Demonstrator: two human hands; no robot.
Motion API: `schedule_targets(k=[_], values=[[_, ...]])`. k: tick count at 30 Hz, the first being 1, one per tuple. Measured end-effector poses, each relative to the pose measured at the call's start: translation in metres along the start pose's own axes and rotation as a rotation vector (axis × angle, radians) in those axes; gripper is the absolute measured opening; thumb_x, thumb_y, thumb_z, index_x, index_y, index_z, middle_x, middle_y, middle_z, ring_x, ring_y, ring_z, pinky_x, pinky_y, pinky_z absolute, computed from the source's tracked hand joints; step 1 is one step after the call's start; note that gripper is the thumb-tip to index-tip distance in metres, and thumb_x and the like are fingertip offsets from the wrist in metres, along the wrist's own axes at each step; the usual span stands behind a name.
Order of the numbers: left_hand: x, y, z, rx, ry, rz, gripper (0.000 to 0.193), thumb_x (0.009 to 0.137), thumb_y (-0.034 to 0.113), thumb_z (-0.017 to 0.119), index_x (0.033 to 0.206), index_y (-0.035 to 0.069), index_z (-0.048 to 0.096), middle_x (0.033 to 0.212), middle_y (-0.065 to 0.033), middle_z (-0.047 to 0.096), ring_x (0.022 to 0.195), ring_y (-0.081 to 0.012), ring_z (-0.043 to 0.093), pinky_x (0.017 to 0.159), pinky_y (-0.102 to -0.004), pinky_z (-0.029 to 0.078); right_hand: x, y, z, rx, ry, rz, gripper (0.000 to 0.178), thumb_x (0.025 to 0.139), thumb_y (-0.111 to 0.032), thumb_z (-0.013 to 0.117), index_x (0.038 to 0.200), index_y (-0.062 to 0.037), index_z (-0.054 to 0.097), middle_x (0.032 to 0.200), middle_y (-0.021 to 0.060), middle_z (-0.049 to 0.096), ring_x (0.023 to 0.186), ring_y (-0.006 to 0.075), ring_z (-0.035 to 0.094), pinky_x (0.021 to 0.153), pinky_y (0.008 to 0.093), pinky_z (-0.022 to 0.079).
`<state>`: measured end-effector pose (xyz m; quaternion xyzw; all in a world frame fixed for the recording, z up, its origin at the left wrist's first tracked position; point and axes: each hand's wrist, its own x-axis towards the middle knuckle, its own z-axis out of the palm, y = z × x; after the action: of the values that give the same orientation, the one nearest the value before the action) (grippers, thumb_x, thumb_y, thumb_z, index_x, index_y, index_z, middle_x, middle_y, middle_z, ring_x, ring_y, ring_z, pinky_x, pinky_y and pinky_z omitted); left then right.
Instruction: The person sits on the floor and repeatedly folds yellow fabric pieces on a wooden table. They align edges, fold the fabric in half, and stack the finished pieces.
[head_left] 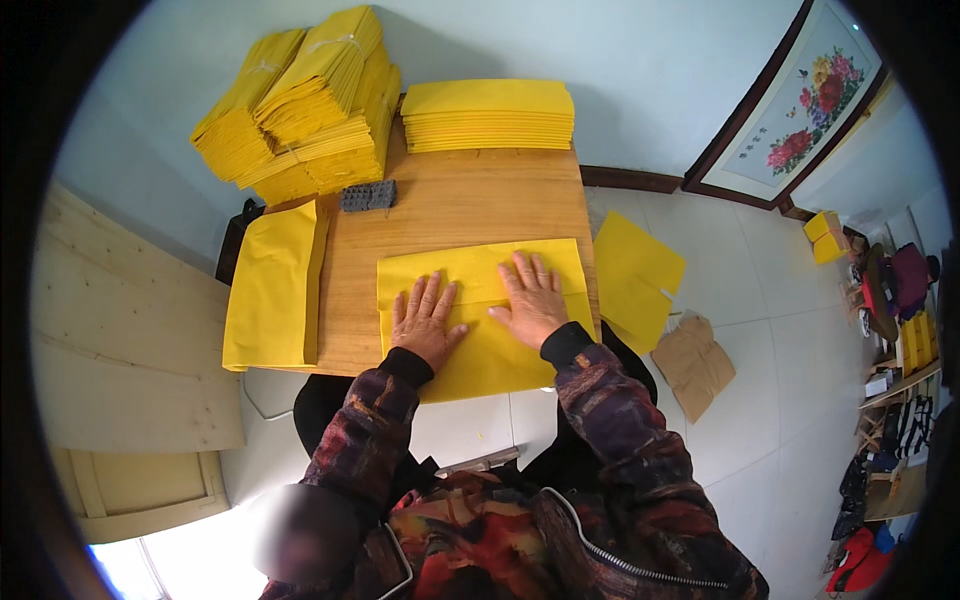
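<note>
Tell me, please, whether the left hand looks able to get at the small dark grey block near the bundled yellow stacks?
Probably yes: the left hand lies flat on the yellow sheet, and only bare wooden table lies between it and the grey block, with nothing standing in the way.

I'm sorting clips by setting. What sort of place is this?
Probably a room in a home used as a workshop: bundled yellow paper stacks on a small wooden table, a framed flower picture leaning on the wall, tiled floor.
</note>
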<state>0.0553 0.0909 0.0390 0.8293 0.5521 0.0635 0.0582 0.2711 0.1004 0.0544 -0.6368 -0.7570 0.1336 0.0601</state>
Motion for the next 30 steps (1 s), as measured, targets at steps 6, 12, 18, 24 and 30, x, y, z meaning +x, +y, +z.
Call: schedule_targets(k=[6,12,18,24,30], values=[[-0.001,-0.001,0.001,-0.032,-0.008,-0.020,0.069,0.093,0.051,0.052,0.152,0.021,0.032,0.162,-0.0079,0.019,0.149,-0.0299,0.017,0.118,-0.0537,0.012,-0.008,0.047,-0.001,-0.052,0.144,0.140,0.075,0.088,-0.044,0.064,0.148,-0.0079,0.035,0.156,0.0204,0.027,0.146,0.0375,0.020,0.118,0.0509,0.017],[-0.052,0.001,-0.018,-0.063,-0.020,0.141,0.079,0.087,0.059,0.059,0.151,0.021,0.033,0.161,-0.0088,0.020,0.148,-0.0320,0.019,0.117,-0.0568,0.014,-0.072,0.075,-0.028,0.151,0.278,-0.034,0.071,0.082,-0.035,0.072,0.137,0.0001,0.044,0.145,0.0205,0.042,0.136,0.0392,0.036,0.111,0.0476,0.031],[-0.109,-0.020,-0.020,0.030,-0.120,0.174,0.091,0.073,0.049,0.077,0.149,0.019,0.035,0.157,-0.0081,0.029,0.146,-0.0283,0.025,0.117,-0.0531,0.020,-0.135,0.058,-0.039,0.048,0.014,-0.183,0.083,0.069,-0.037,0.083,0.137,-0.0046,0.046,0.146,0.0147,0.039,0.137,0.0352,0.035,0.112,0.0497,0.030],[-0.103,-0.049,0.005,0.060,0.209,0.231,0.058,0.067,0.011,0.069,0.123,0.014,0.056,0.130,-0.0075,0.054,0.123,-0.0284,0.050,0.101,-0.0450,0.040,-0.136,0.048,-0.027,-0.121,0.126,-0.212,0.073,0.071,-0.025,0.081,0.135,-0.0097,0.049,0.140,0.0101,0.044,0.128,0.0290,0.043,0.107,0.0476,0.033],[-0.110,-0.066,-0.001,-0.203,0.342,0.271,0.047,0.063,0.003,0.068,0.109,0.011,0.065,0.117,-0.0064,0.063,0.110,-0.0283,0.060,0.090,-0.0419,0.047,-0.157,0.051,-0.011,-0.147,0.214,-0.257,0.055,0.078,-0.008,0.070,0.131,-0.0095,0.054,0.133,0.0088,0.051,0.119,0.0275,0.049,0.100,0.0437,0.037]])
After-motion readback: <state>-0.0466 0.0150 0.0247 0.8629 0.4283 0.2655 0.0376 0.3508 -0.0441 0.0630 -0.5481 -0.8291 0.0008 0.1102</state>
